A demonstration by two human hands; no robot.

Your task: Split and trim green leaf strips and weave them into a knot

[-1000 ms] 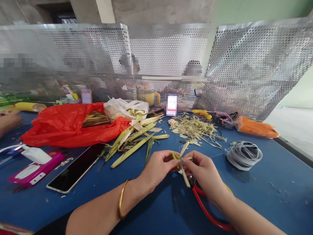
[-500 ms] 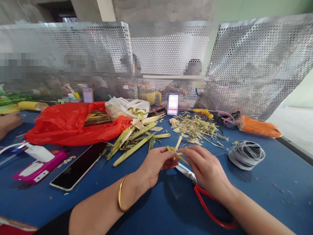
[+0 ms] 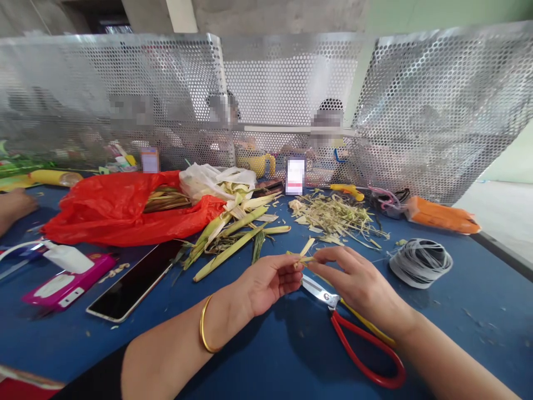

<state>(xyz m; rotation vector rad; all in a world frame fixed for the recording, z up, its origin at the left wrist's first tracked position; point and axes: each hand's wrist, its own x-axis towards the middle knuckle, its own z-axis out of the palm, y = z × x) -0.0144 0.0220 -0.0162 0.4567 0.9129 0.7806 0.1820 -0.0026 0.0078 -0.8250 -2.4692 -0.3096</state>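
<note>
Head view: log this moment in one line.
left hand: pinching leaf strip | right hand: at same strip | scissors: near right hand | grey coil: farther right

The left forearm [image 3: 162, 355] and right forearm [image 3: 453, 355] were angled inward. The left hand [image 3: 266, 289] was turned palm inward, its fingers [image 3: 289, 279] curled; the right hand [image 3: 360, 283] was arched, back upward, its fingers bent toward the left.

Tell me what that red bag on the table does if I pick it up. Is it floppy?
Probably: the red bag is crinkled, thin-looking plastic. Long brownish strips show in its opening, so they might slide out if it tips. They look dry, so the bag is probably light for its size.
</note>
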